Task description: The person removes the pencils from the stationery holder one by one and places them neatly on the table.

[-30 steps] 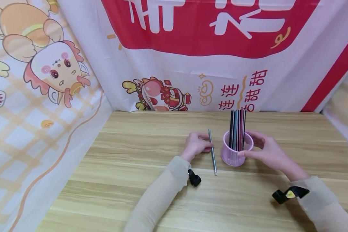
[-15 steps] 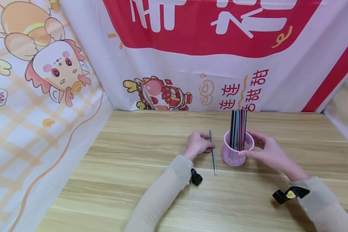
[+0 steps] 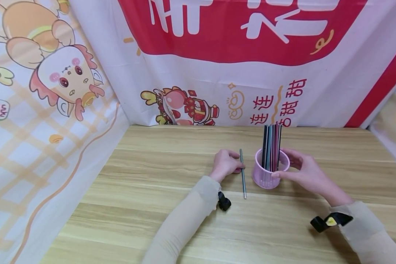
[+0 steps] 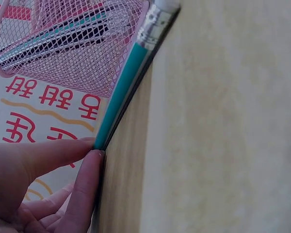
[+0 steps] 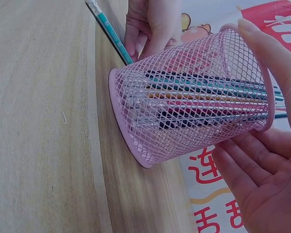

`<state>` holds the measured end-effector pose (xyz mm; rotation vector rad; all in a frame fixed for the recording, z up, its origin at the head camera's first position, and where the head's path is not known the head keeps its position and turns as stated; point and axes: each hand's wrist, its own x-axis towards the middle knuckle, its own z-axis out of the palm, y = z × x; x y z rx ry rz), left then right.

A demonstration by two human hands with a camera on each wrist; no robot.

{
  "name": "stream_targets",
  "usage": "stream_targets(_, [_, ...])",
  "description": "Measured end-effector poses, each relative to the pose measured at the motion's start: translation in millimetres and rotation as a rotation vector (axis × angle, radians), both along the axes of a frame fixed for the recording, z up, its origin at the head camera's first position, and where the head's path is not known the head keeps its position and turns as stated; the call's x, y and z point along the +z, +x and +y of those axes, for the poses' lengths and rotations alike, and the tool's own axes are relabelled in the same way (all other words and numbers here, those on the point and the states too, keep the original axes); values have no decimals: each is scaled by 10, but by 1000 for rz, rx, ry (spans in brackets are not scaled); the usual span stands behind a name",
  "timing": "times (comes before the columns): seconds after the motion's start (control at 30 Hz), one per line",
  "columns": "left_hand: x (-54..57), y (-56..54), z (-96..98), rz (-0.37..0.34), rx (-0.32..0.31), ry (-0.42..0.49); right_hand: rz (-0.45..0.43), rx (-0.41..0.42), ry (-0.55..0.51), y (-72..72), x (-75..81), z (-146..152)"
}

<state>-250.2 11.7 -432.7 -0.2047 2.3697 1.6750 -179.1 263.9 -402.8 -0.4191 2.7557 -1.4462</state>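
Note:
A green pencil (image 3: 243, 179) with a silver ferrule and white eraser lies on the wooden table, its eraser end toward the person. My left hand (image 3: 225, 164) pinches it partway along; thumb and finger meet on its green barrel (image 4: 121, 92) in the left wrist view. Just right of it stands a pink mesh pencil cup (image 3: 264, 179), upright, holding several dark, teal and red pencils (image 3: 271, 146). My right hand (image 3: 305, 174) holds the cup from the right side, thumb over the near rim and fingers around the back, as the right wrist view (image 5: 262, 165) also shows.
The wooden table (image 3: 145, 205) meets a white cloth backdrop (image 3: 191, 73) with red lettering and cartoon prints behind the cup. A printed cloth (image 3: 69, 146) hangs along the left side. Black camera straps (image 3: 223, 201) sit at both wrists.
The pencil has turned very slightly under my left fingers, now lying straighter away from the person. My right hand and the cup stay in place; the head view has drifted a little.

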Motion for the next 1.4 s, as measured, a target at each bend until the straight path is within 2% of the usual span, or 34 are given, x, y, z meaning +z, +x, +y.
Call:
stream_targets(0.23, [39, 30, -11, 2, -6, 17, -5, 7, -1, -2, 4, 0])
stream_targets(0.37, [113, 58, -52, 33, -29, 47, -5, 8, -4, -3, 0, 3])
stream_targets(0.5, [237, 73, -101, 126, -76, 64, -7, 9, -16, -1, -8, 9])
stream_targets(0.67, [417, 77, -121, 311, -145, 55, -1, 10, -24, -3, -17, 13])
stream_targets(0.77, [482, 86, -100, 416, -188, 101, 1, 8, -27, -2, -20, 10])
stream_targets(0.83, [503, 95, -74, 452, -213, 151, 4, 9, -29, 1, -20, 8])
stream_targets(0.93, [522, 108, -36, 468, -245, 190, 6, 12, -20, -1, -21, 6])
stream_targets(1.1, [521, 94, 29, 451, -288, 181, 13, 13, -7, 1, -15, 9])
stream_targets(1.4, [426, 15, 139, 441, -310, 165, 7, 3, 3, 4, -13, 8])
